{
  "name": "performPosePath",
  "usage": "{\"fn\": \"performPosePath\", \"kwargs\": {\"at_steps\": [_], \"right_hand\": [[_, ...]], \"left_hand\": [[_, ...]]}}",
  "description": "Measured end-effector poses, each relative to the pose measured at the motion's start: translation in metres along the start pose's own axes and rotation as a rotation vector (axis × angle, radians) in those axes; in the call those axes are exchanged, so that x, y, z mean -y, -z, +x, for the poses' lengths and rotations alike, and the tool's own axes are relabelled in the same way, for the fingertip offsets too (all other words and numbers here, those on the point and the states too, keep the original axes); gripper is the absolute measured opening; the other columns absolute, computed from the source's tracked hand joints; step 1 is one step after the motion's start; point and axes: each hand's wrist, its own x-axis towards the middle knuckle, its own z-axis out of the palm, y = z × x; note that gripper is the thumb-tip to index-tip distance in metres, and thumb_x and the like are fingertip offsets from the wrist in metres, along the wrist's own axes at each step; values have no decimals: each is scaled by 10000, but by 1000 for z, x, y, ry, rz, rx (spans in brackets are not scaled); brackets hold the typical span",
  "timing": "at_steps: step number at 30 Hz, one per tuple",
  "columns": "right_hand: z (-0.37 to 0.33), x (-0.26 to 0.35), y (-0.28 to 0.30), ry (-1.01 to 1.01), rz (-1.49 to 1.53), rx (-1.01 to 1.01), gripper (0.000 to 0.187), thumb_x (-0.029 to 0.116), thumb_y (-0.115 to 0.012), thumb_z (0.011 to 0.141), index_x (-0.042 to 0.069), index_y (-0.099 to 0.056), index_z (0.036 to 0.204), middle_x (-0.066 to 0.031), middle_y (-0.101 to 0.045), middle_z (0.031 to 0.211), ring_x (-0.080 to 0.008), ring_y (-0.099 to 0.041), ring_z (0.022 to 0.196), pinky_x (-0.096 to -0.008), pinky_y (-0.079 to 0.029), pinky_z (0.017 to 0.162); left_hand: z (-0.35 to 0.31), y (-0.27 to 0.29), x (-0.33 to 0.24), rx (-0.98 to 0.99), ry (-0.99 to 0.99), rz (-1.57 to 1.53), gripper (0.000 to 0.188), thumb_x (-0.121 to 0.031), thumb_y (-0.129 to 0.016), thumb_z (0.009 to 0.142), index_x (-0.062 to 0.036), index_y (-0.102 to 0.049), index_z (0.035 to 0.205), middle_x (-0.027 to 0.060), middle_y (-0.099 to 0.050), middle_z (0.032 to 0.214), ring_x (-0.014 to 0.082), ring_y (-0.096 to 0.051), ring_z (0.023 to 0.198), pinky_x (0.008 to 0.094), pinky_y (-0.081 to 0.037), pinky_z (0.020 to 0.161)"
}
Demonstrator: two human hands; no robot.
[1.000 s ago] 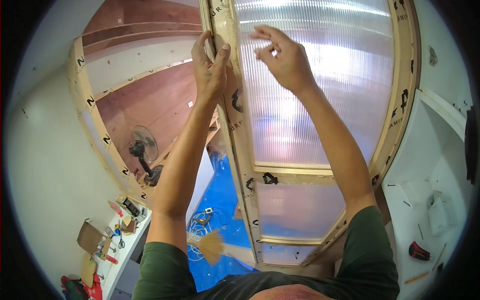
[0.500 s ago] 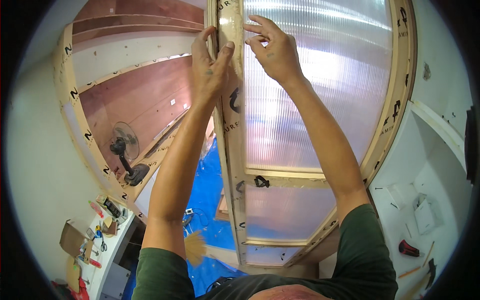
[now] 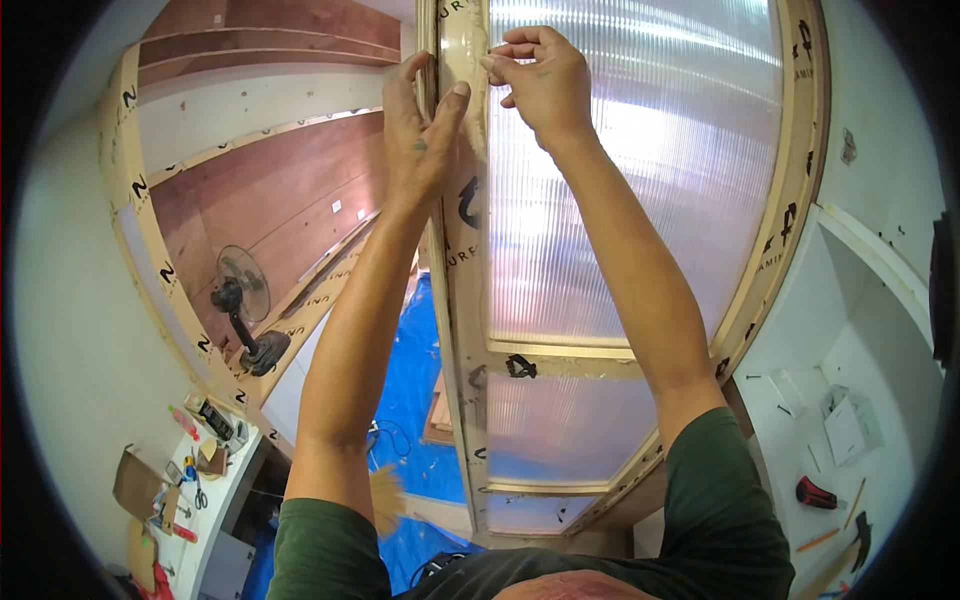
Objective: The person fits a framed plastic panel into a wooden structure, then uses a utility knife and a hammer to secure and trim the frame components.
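Observation:
In front of me stands a door (image 3: 466, 260) with a pale, film-covered frame and ribbed translucent panels (image 3: 640, 170). My left hand (image 3: 425, 130) grips the long edge of its frame, the thumb on the front face and the other fingers round the side. My right hand (image 3: 548, 88) is at the inner edge of the same frame piece, where it meets the upper panel. Its thumb and forefinger are pinched together; anything between them is too small to make out. The middle fingers curl above the pinch.
Left, a black fan (image 3: 240, 310) stands on a wooden ledge, above a white counter (image 3: 225, 490) with scissors, boxes and small tools. Blue sheeting (image 3: 420, 400) covers the floor. A white recessed shelf (image 3: 850, 330) on the right holds a red-and-black tool (image 3: 817, 493), pencils and screws.
My right hand's fingers have gone from loosely spread to pinched, and the hand has shifted slightly left against the frame. The left hand keeps its hold. The view has turned a little.

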Motion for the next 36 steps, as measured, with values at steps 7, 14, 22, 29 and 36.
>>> {"fn": "performPosePath", "kwargs": {"at_steps": [7, 14, 22, 29, 36], "right_hand": [[4, 7, 1, -136, 61, 12, 237, 14, -747, 879, -38, -684, 1101, -109, -725, 944, -160, -734, 707, -274, -615, 554], [7, 1, 11, 53, -108, 152, 216, 60, -707, 938, -15, -689, 1141, -87, -710, 1030, -154, -720, 758, -284, -598, 604], [10, -3, 13, 125, -205, 193, 234, 110, -693, 988, -12, -661, 1185, -81, -722, 1004, -155, -741, 812, -254, -599, 617], [26, 7, 19, -83, -21, 254, 234, 93, -769, 940, -28, -659, 1108, -120, -751, 938, -179, -760, 833, -266, -606, 648], [25, 11, 17, -151, -24, 231, 222, 57, -766, 931, -25, -652, 1102, -125, -748, 934, -186, -757, 832, -272, -619, 675]], "left_hand": [[-3, 0, -20, 26, 119, -174, 656, -331, -716, 987, 23, -458, 1475, 196, -516, 1435, 277, -534, 1307, 374, -437, 1100], [-1, -2, -6, -12, 58, -98, 723, -397, -729, 971, 41, -453, 1476, 226, -531, 1426, 302, -537, 1322, 390, -426, 1116], [-2, 1, -2, -14, 34, -83, 702, -439, -682, 1003, -36, -431, 1520, 164, -511, 1424, 253, -559, 1236, 377, -461, 1055], [-2, -1, -1, -5, 38, -129, 716, -479, -669, 1005, -40, -431, 1518, 179, -503, 1425, 263, -557, 1247, 384, -472, 1054], [-3, -2, -5, -15, 37, -187, 696, -442, -679, 1007, -34, -433, 1515, 178, -519, 1421, 251, -568, 1228, 376, -477, 1048]]}}
